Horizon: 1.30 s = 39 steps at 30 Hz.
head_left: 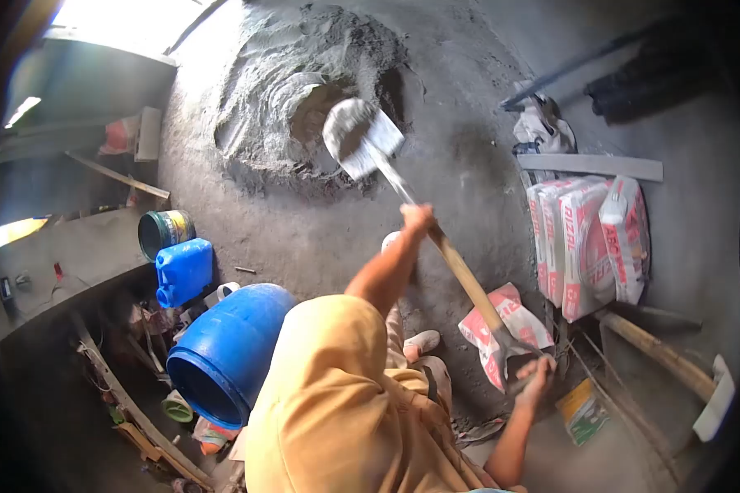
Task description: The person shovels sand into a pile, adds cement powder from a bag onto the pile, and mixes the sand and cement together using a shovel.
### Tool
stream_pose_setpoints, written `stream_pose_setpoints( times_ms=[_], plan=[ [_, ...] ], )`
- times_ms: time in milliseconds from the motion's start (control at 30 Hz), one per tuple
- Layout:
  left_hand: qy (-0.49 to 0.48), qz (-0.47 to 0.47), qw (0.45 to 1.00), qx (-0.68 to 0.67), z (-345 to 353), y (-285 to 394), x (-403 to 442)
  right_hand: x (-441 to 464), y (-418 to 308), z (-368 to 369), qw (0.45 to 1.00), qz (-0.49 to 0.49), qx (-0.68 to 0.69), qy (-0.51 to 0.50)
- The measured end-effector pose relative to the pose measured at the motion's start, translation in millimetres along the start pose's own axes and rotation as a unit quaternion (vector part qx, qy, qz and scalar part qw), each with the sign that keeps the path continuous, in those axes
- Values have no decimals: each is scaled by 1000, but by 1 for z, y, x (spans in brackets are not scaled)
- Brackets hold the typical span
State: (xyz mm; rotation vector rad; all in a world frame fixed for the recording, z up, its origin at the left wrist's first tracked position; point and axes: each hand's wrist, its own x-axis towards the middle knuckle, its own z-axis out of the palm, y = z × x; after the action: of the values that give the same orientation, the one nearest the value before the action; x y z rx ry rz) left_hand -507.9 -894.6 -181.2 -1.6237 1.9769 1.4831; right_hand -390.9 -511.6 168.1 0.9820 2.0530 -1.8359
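Observation:
My left hand point(418, 218) is wrapped round the shaft of a shovel point(464, 275), low down near the blade. My right hand point(536, 380) is closed on the D-shaped grip at its upper end. The metal blade point(384, 135) carries a lump of grey mix point(352, 123) and is slightly blurred. It is over the edge of a wide grey mound of mortar or cement mix point(255, 107) with a hollow in its middle. A red and white paper bag point(506, 329) lies on the floor behind the shaft.
Stacked cement bags point(584, 242) stand at the right below a board point(592, 166). A long wooden handle point(658, 353) juts out nearby. At the left are a blue barrel point(238, 345), a blue jerrycan point(185, 271) and a dark bucket point(163, 232). Scrap wood point(131, 403) lies lower left.

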Motion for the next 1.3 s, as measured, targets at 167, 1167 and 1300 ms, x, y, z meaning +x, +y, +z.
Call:
stream_pose_setpoints(
  times_ms=[167,1167,1300],
  plan=[
    [6,-82,948,-306,-140,123,117,23,-29,200,982,-27,13,-185],
    [-149,18,759,-633,-291,242,37,21,-76,253,690,-541,-305,-371],
    [-127,-4,806,-579,-267,243,31,18,-73,236,733,-526,-281,-328]
  ],
)
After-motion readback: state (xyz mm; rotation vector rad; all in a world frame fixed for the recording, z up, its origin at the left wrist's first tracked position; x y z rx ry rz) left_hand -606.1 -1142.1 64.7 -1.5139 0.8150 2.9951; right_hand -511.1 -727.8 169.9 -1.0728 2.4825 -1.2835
